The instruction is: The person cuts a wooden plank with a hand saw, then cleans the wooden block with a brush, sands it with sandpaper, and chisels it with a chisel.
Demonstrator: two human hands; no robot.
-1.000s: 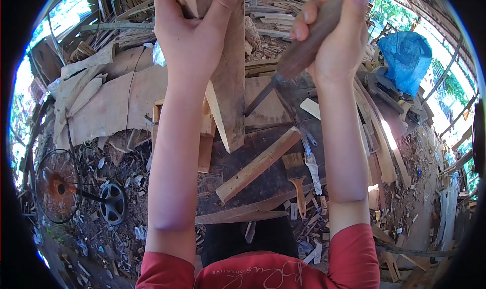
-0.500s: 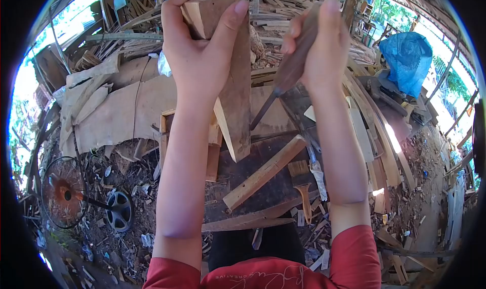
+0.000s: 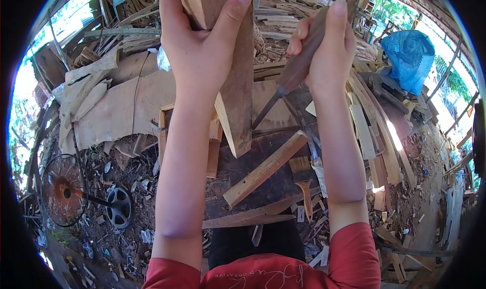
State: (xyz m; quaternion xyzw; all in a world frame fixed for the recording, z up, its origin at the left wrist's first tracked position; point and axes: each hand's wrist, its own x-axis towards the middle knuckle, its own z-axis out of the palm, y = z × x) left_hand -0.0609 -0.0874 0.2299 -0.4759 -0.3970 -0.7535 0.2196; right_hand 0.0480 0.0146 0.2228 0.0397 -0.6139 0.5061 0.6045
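My left hand (image 3: 202,51) grips a brown wooden block (image 3: 240,91) near its top end, thumb across the face. Its pale, angled lower end points down toward the dark work surface (image 3: 243,187). My right hand (image 3: 326,51) is wrapped round the thick wooden handle of a chisel (image 3: 296,68), thumb along the top. The narrow metal shaft slants down to the left, and its tip is right at the block's right edge. Below both hands a squared wood strip (image 3: 266,168) lies diagonally, beside a paintbrush (image 3: 305,187) with a wooden handle.
Long curved boards (image 3: 379,137) lie to the right, near a blue plastic bag (image 3: 409,61). A large plywood sheet (image 3: 126,101) spreads at the left. On the littered ground stand a rusty fan-like round frame (image 3: 63,190) and a black spoked wheel (image 3: 120,208). Scrap wood piles up behind.
The chisel and my right hand have shifted slightly right and down, and are no longer blurred. The block stays in my left hand, moved very slightly upward.
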